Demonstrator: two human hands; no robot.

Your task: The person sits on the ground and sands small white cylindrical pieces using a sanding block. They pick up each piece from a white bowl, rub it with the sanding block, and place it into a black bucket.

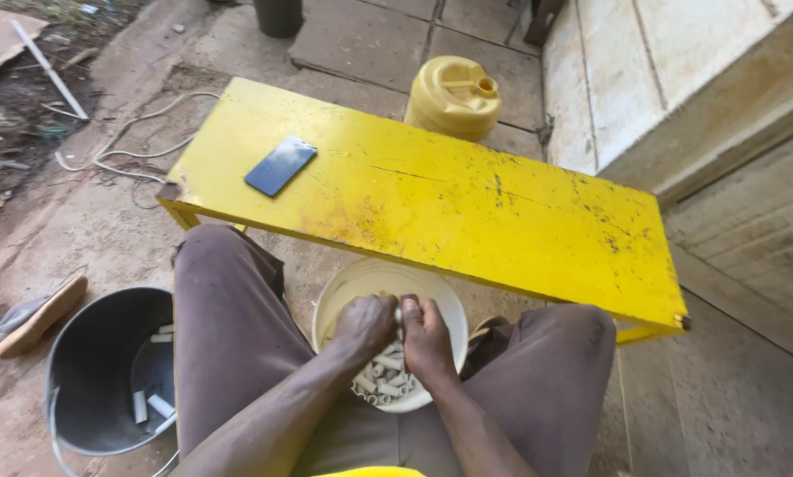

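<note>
Pale tube piece (397,315) pinched between closed left hand (366,323) and right hand (426,336).

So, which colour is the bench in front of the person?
The bench is bright yellow with scuffed patches, seen clearly in the head view.

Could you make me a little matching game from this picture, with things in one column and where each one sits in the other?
Things:
1. phone
2. jerrycan
3. dark bucket
4. white bucket

Places:
A. between the person's knees, under both hands
B. on the yellow bench
C. on the ground beyond the bench
D. beside the left knee

Pairs: 1-B, 2-C, 3-D, 4-A
</note>
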